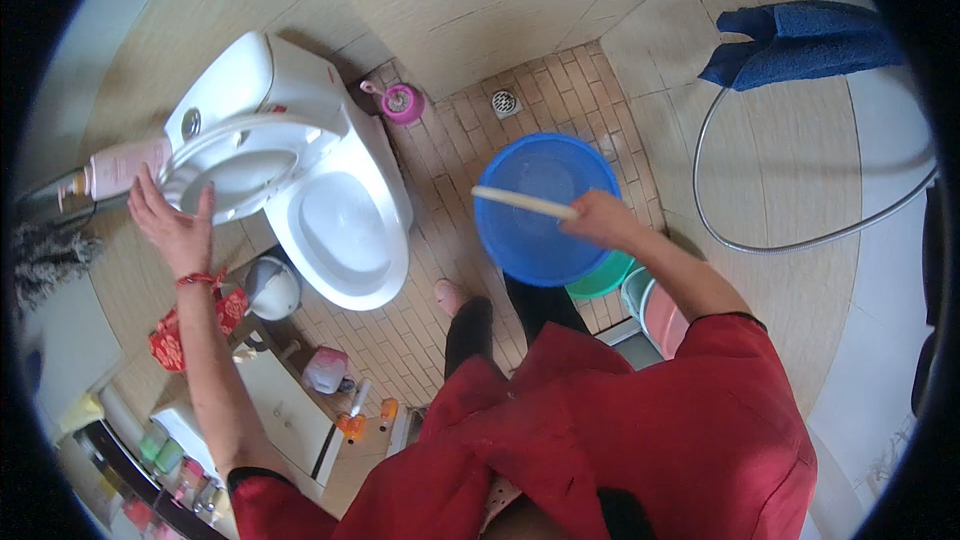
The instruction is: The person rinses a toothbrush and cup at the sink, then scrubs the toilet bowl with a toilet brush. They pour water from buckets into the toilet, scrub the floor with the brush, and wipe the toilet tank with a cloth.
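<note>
My left hand (171,229) is at the raised seat and lid (251,165) of a white toilet (345,232), its fingers spread at their edge. My right hand (604,219) grips a pale stick-like handle (525,202) above a blue plastic basin (547,157). What kind of tool the handle belongs to, I cannot tell. The toilet bowl is uncovered, and the basin stands on the tiled floor to its right. Whether the basin holds water is not certain.
A pink toilet brush holder (403,105) stands by the toilet, near a floor drain (505,103). Green (604,277) and pink (666,322) basins are at the right. A shower hose (795,248) and a blue towel (810,45) hang on the right. A waste bin (274,289) stands left of the toilet.
</note>
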### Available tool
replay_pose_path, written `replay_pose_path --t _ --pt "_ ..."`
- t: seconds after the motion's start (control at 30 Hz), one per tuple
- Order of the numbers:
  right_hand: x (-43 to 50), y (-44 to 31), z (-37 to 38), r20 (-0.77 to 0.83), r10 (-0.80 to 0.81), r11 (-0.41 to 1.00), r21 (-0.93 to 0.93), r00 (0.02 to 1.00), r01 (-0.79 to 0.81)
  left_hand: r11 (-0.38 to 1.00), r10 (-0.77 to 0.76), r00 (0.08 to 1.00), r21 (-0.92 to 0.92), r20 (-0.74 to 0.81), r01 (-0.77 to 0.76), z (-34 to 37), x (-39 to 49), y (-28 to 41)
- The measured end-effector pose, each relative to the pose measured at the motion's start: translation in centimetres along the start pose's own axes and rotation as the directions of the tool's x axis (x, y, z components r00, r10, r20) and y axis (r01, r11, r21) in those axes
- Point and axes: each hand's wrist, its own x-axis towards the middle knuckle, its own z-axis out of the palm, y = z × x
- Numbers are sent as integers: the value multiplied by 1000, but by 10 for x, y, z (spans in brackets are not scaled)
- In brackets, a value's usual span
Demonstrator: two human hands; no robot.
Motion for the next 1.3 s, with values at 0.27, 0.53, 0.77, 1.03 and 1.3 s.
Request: replay_pose_path --t 0.27,0.53,0.77,1.03,1.3 --pt "-106 -138 102 225 -207 963 -125 952 239 497 -120 243 -153 963 854 -32 -329 138" --pt "-152 -234 165 388 -324 918 -92 863 386 -751 167 -84 182 982 634 -83 -504 170" --pt "-141 -288 201 351 -529 791 -128 773 599 -736 44 -260 207 965 645 -136 -533 115" --pt "-83 -310 223 226 -654 715 -130 722 687 -739 -234 -213 -31 949 673 -146 -451 91" --pt "-40 -334 231 131 -668 730 -70 732 679 -712 -292 -198 -74 936 699 -126 -412 57"
